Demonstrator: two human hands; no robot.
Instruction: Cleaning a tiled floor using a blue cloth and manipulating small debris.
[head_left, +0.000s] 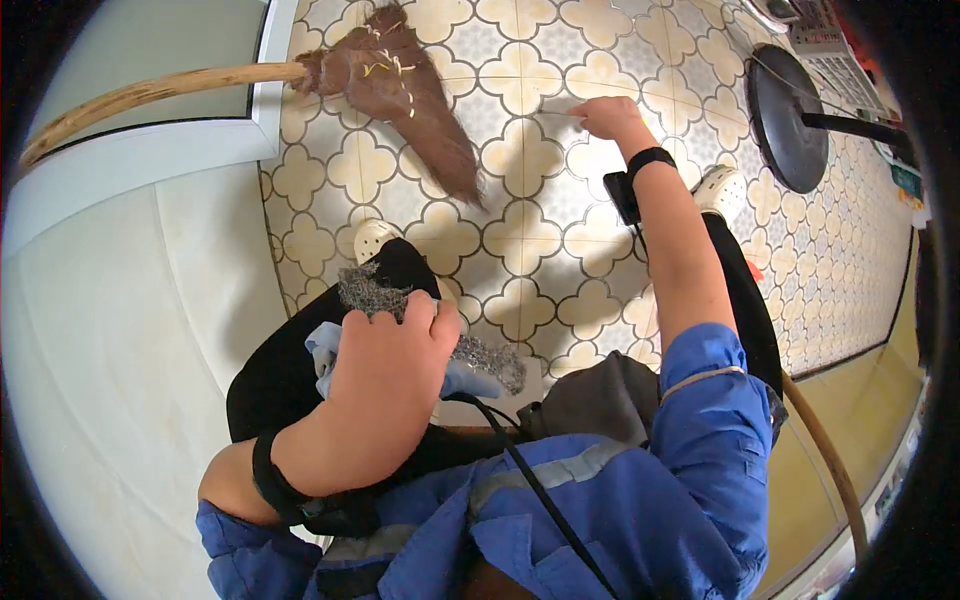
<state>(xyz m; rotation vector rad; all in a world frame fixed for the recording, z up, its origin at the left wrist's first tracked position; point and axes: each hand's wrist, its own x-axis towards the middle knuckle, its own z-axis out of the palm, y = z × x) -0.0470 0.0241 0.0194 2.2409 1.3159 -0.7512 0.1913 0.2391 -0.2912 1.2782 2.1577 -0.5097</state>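
Note:
My left hand (390, 360) is closed around a bundle near my left knee. Grey steel wool (367, 289) sticks out ahead of the knuckles, and more steel wool (495, 364) hangs out on the thumb side. Light blue cloth (472, 381) is bunched under the same hand; the rest of the bundle is hidden. My right hand (611, 118) reaches forward, low over the patterned floor tiles (523, 161). Its fingers pinch a thin, narrow tool (556, 112) pointing left, seen nearly edge-on, so its exact kind is unclear.
A brown bristle broom (409, 86) with a wooden handle (172, 84) lies ahead to the left, across a white frame (271, 90). Far right stands a round black base (787, 118) with a pole, near a white plastic basket (840, 64). A wooden stick (832, 457) is behind my right side.

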